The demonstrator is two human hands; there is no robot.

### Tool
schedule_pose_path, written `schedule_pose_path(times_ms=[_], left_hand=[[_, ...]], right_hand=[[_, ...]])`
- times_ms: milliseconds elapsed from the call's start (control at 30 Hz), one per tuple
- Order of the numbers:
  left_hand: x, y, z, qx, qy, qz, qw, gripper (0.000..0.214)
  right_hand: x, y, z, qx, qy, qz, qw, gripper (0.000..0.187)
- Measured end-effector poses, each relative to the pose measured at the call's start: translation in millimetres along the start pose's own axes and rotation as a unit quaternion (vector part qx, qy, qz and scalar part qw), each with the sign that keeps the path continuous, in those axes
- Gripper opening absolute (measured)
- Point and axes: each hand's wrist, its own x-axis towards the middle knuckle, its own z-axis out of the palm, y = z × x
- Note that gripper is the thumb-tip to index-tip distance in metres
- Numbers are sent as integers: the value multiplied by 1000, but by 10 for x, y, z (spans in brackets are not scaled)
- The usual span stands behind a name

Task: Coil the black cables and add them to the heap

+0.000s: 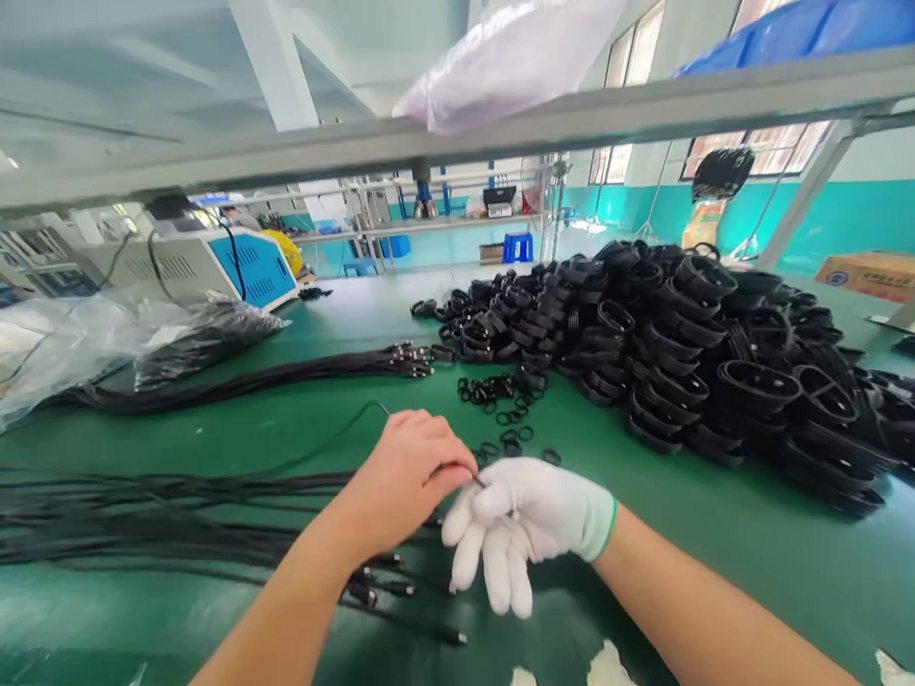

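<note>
My bare left hand point(413, 480) is closed in a pinch on a thin black cable point(347, 424), which trails out behind it to the left. My right hand point(528, 516), in a white glove with a green cuff, meets it fingertip to fingertip. Its thumb and forefinger press together at the dark end that sticks out of the left fingers; the other fingers hang loosely spread. What exactly the gloved fingers pinch is hidden. Just beyond the hands lie small black rings point(511, 417). Below and left, loose black cables point(230, 491) with metal-tipped plugs point(391, 587) lie on the green table point(340, 427).
A large heap of black oval loops point(675, 345) covers the right side. Further back lies a bundle of cables point(300, 368), beside clear plastic bags point(127, 340) and a blue-and-white machine point(230, 261). A shelf beam point(331, 152) crosses above. Torn white scraps point(611, 670) lie at the front edge.
</note>
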Motion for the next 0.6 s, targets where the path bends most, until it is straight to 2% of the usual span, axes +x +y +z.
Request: schedule_pose_path(times_ms=[67, 167, 267, 400, 500, 600], left_hand=[[11, 4, -16, -33, -25, 9, 999, 16], [37, -4, -54, -67, -44, 6, 997, 19], [86, 25, -88, -56, -47, 4, 997, 21], [198, 70, -71, -40, -38, -1, 998, 22], [263, -13, 36, -62, -21, -7, 998, 23], [220, -219, 215, -63, 4, -51, 997, 31]], right_hand=[[72, 57, -73, 36, -48, 28, 998, 39], [161, 120, -160, 32, -15, 30, 999, 48], [206, 169, -158, 8, 55, -32, 998, 52], [220, 218, -107, -52, 113, -101, 987, 45], [144, 178, -86, -58, 121, -154, 979, 45], [-39, 6, -33, -27, 104, -243, 964, 52]])
